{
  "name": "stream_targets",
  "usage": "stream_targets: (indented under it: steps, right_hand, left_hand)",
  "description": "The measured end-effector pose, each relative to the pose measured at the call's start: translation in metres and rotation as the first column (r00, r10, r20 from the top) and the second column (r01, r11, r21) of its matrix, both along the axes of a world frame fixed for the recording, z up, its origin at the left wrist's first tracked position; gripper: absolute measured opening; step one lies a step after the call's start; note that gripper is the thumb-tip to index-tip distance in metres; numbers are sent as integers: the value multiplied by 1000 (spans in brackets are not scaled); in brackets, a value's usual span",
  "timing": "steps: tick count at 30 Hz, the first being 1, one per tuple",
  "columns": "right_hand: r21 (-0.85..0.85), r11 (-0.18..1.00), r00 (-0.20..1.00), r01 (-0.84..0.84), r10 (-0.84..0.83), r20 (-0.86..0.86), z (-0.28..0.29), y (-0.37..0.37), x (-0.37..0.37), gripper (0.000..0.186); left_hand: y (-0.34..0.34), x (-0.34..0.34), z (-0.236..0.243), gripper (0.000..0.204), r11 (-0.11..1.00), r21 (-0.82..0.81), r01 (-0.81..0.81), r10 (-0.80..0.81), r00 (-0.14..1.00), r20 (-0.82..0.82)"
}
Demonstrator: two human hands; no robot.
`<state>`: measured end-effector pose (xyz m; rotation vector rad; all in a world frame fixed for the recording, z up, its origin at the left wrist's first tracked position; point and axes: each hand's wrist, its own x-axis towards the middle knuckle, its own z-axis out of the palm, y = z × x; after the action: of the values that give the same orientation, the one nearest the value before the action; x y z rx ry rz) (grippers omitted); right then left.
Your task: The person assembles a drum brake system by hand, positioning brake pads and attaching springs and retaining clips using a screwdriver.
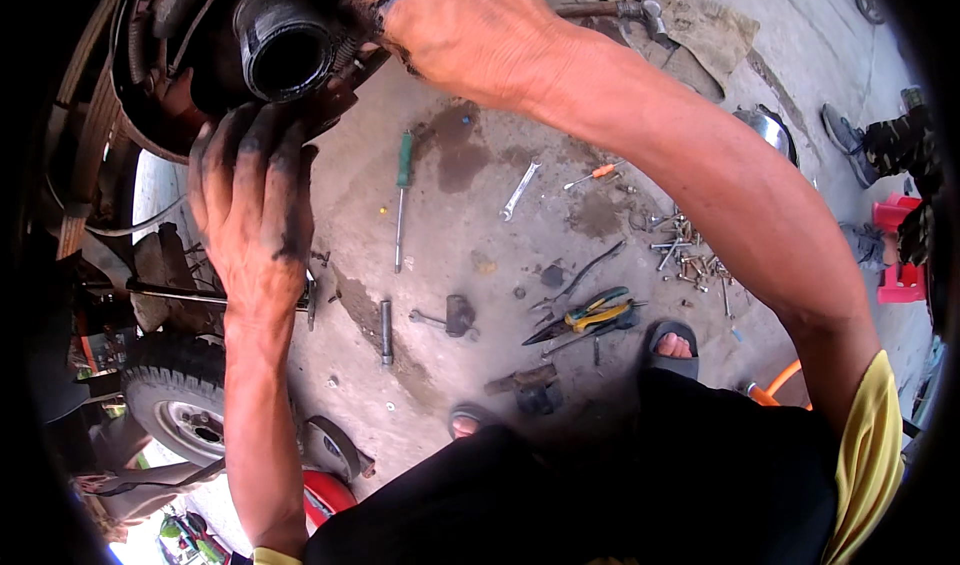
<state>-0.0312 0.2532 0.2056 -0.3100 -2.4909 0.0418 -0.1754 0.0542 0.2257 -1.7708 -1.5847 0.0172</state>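
At the upper left is a drum brake assembly with a greasy black hub tube open toward me. A rusty curved brake shoe runs beneath the hub, and a coil spring sits at its right. My left hand, blackened with grease, reaches up from below with its fingers bent over the shoe's lower edge. Its thumb is hidden. My right hand comes across from the right, fingers closed at the assembly's right edge beside the spring. What it grips is hidden by its dark, greasy fingers.
On the concrete lie a green-handled screwdriver, a wrench, yellow-handled pliers, a socket and several bolts. A hammer lies behind my right forearm. A tyre stands lower left; another person's shoe is far right.
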Motion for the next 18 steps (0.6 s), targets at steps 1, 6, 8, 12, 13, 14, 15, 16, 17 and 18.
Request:
stream_targets:
  steps: [1,6,8,12,13,14,15,16,17,18]
  right_hand:
    - [-32,999,999,-14,15,34,2,1,0,17]
    - [45,996,995,72,-74,63,-3,1,-3,19]
    - [45,997,997,66,-68,41,-1,2,-5,18]
    - [32,998,998,47,-46,-43,0,3,-6,16]
    - [30,998,997,46,-45,-60,-1,3,-6,16]
    - [1,999,998,37,-37,-47,0,3,-4,15]
    - [-29,999,999,28,-29,-35,3,4,-1,15]
    - [-58,998,1000,17,-18,-24,4,4,0,15]
    - [-71,997,999,14,-17,-49,4,3,0,14]
    - [-84,996,997,10,-17,-74,3,3,1,14]
  left_hand:
    - [-8,-2,-3,38,999,-3,-33,33,999,21]
    - [-12,-3,1,38,999,-30,-27,29,998,55]
    - [-12,-4,1,39,999,-24,-22,23,998,54]
    - [-12,-7,-1,38,1000,-7,-11,11,999,52]
    - [-11,-7,-2,38,1000,0,-8,8,998,58]
    - [-10,-7,-3,37,1000,3,1,-1,998,64]
    - [-9,-7,-3,37,1000,5,10,-10,998,69]
    - [-8,-7,-3,36,1000,8,16,-17,997,73]
    - [-8,-7,-2,36,1000,10,21,-22,997,74]
    - [-8,-7,-2,36,1000,12,26,-27,997,74]
